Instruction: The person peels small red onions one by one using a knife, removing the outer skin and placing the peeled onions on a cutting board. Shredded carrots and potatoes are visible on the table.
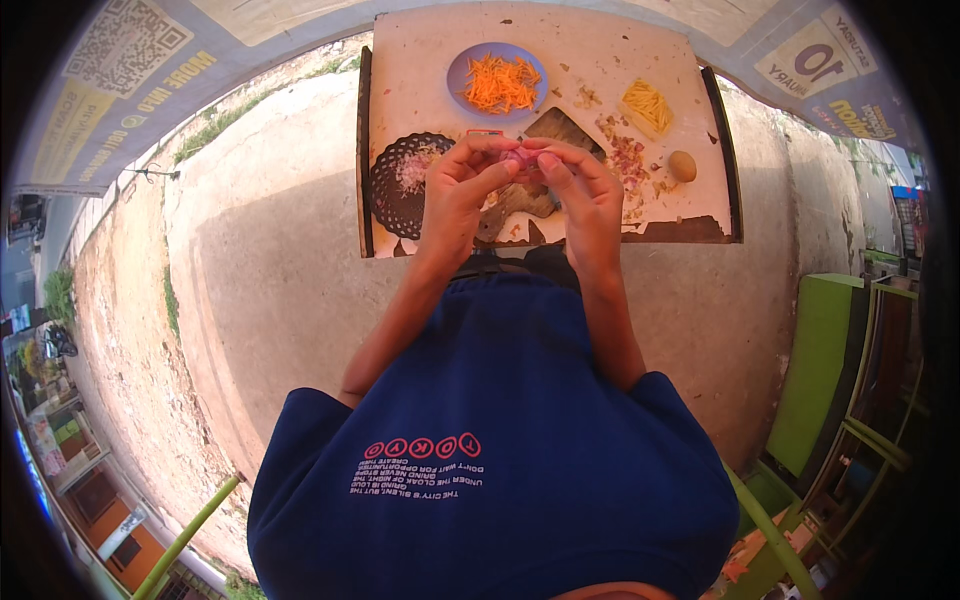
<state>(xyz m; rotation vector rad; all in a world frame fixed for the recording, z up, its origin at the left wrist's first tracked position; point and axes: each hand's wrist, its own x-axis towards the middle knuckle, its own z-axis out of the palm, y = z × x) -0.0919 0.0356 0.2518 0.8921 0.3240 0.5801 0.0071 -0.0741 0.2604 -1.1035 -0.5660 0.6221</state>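
Observation:
Between the fingertips of both hands is a small pink-purple piece (525, 156), apparently a peeled shallot. My left hand (459, 184) pinches it from the left, my right hand (583, 180) from the right. Below them lies a wooden chopping board (521, 206), partly hidden by the hands. A dark, broad blade (564, 129), like a cleaver's, rests just beyond my right fingers. Close to my left hand, a dark openwork plate (388, 196) carries chopped shallot (414, 169). Reddish peelings (628, 161) are scattered to the right of my right hand.
Farther back on the worn white table (420, 30) stands a purple-blue plate (454, 88) of shredded carrot (501, 84). At right are a clear container of pale yellow strips (646, 109) and a round brown potato or egg (682, 166). Dark rails (721, 150) edge the table; printed banners hang beyond.

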